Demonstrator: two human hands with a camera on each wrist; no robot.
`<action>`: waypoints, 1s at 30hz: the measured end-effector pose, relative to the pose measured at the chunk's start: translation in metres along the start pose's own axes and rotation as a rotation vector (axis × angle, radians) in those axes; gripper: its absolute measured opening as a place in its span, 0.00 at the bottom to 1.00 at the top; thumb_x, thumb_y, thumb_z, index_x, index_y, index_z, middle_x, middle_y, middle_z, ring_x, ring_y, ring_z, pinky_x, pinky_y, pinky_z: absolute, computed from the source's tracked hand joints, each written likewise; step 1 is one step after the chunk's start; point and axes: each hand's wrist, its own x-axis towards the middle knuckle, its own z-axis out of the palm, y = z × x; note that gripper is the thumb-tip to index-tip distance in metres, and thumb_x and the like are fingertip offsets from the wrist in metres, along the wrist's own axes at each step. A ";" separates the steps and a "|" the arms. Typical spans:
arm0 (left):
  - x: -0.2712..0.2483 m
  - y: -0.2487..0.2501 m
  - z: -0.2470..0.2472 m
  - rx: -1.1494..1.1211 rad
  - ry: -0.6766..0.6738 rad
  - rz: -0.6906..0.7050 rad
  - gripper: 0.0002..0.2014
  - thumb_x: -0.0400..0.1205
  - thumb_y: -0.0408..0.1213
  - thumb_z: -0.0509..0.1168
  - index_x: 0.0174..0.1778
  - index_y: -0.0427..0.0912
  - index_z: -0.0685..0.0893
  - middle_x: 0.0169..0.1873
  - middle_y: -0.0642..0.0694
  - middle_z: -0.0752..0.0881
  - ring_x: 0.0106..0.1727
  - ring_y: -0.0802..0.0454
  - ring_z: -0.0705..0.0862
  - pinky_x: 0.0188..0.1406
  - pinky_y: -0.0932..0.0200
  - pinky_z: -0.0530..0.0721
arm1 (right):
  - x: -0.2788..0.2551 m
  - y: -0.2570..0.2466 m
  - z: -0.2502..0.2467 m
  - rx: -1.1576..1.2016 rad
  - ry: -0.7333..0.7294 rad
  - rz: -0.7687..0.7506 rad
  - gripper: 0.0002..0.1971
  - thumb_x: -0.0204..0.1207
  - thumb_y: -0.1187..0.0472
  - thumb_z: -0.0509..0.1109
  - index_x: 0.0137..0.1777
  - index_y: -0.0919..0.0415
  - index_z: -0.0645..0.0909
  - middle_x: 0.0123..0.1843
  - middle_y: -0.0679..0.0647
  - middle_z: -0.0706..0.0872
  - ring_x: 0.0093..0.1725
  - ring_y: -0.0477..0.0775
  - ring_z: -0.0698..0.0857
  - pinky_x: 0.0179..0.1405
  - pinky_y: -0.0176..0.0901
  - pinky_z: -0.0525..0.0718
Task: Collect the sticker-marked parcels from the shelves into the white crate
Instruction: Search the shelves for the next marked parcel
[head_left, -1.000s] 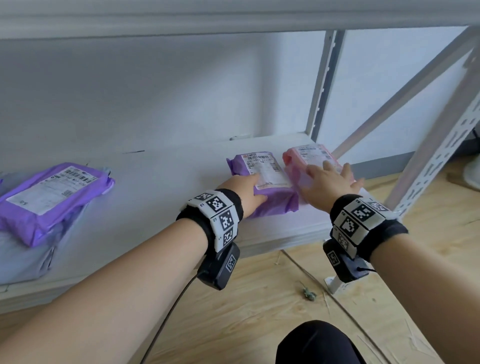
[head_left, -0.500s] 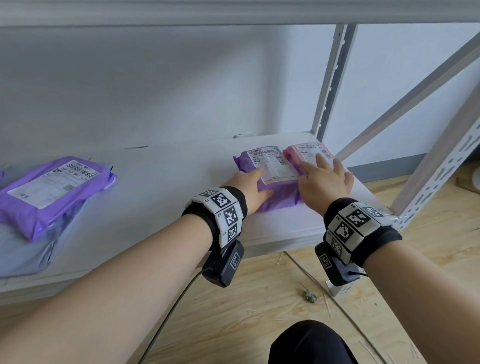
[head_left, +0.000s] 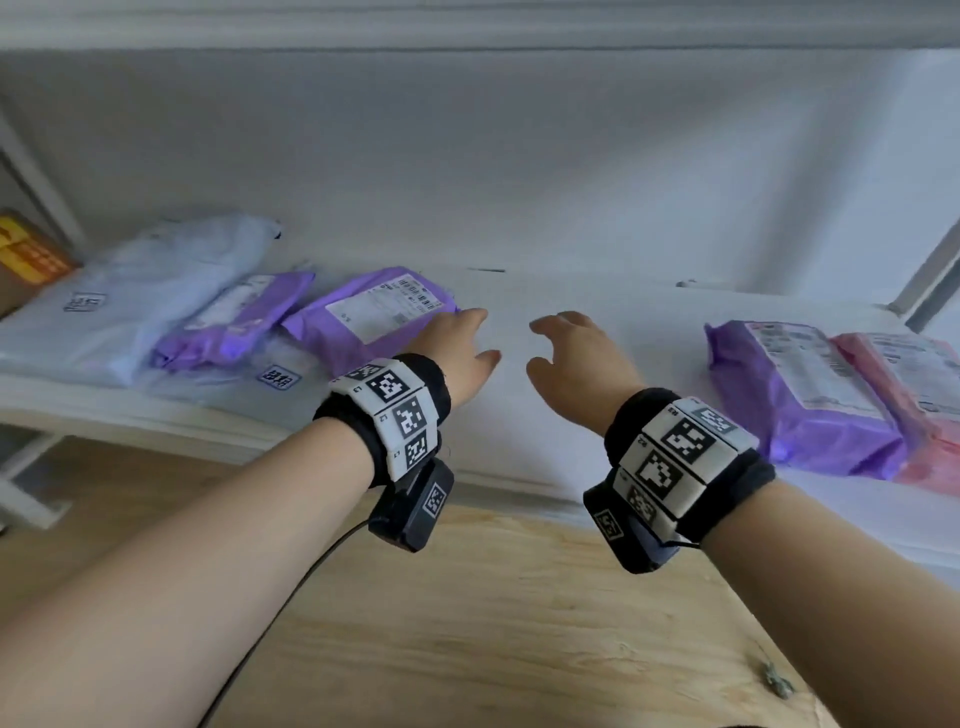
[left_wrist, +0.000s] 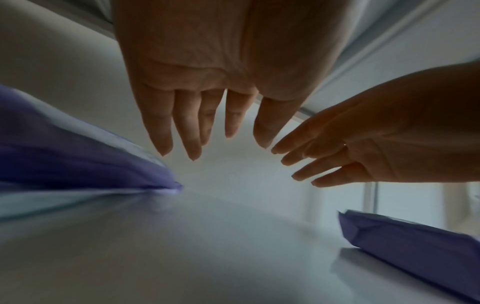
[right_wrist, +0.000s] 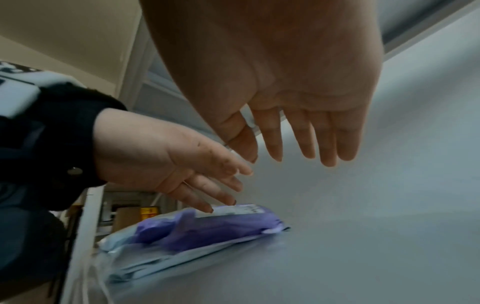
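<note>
Left hand (head_left: 462, 353): fingers (left_wrist: 192, 131) straight, slightly spread, holding nothing; in the head view the hand sits at frame centre, its fingertips over the right edge of a purple parcel (head_left: 371, 312). Whether they touch the film, cannot tell (the right wrist view shows them just above its white label).

Right hand (head_left: 576, 358): fingers (right_wrist: 306, 135) extended and loosely fanned, also holding nothing, over a bare stretch of the white shelf (head_left: 597, 312), well apart from any parcel.

Outward from the hands, head view:
- The near purple parcel lies partly on a pale blue mailer (head_left: 130, 306), which runs toward the left edge of the frame.
- A second, smaller purple parcel (head_left: 239, 317) lies to its left, also on the blue mailer.
- At the right edge, another purple parcel (head_left: 800, 395) lies flat, with a pink parcel (head_left: 904, 395) touching its right side.
- An orange-and-yellow box (head_left: 26, 249) sits at the far left.
- White crate: not in view.
- No sticker mark can be made out on any parcel (only shipping labels are visible).

Handling judgement: these are poly mailers, so probably light, soft and slack, with slippery film that will sag if lifted by one corner. Best hold: slide the fingers under the near long edge with the thumb on top beside the label, or pinch both short ends. The stacked ones may drag their neighbours.
</note>
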 end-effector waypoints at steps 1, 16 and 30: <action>-0.002 -0.016 -0.006 0.014 0.024 -0.029 0.27 0.83 0.45 0.60 0.78 0.44 0.64 0.75 0.39 0.70 0.73 0.40 0.72 0.72 0.47 0.72 | 0.004 -0.013 0.009 -0.003 -0.039 -0.028 0.25 0.79 0.60 0.59 0.78 0.59 0.66 0.77 0.57 0.67 0.73 0.59 0.72 0.70 0.50 0.74; 0.017 -0.132 -0.048 0.185 0.034 -0.258 0.43 0.78 0.57 0.64 0.82 0.42 0.51 0.81 0.37 0.58 0.80 0.39 0.60 0.77 0.49 0.60 | 0.042 -0.096 0.076 0.123 -0.300 -0.057 0.27 0.81 0.63 0.59 0.80 0.62 0.60 0.75 0.61 0.74 0.73 0.60 0.73 0.65 0.42 0.72; 0.003 -0.080 -0.002 0.007 -0.053 0.083 0.16 0.79 0.47 0.65 0.58 0.42 0.79 0.46 0.42 0.78 0.44 0.44 0.79 0.45 0.58 0.74 | 0.027 -0.040 0.066 0.339 -0.049 0.176 0.26 0.81 0.59 0.61 0.79 0.58 0.63 0.71 0.64 0.71 0.48 0.60 0.78 0.47 0.39 0.74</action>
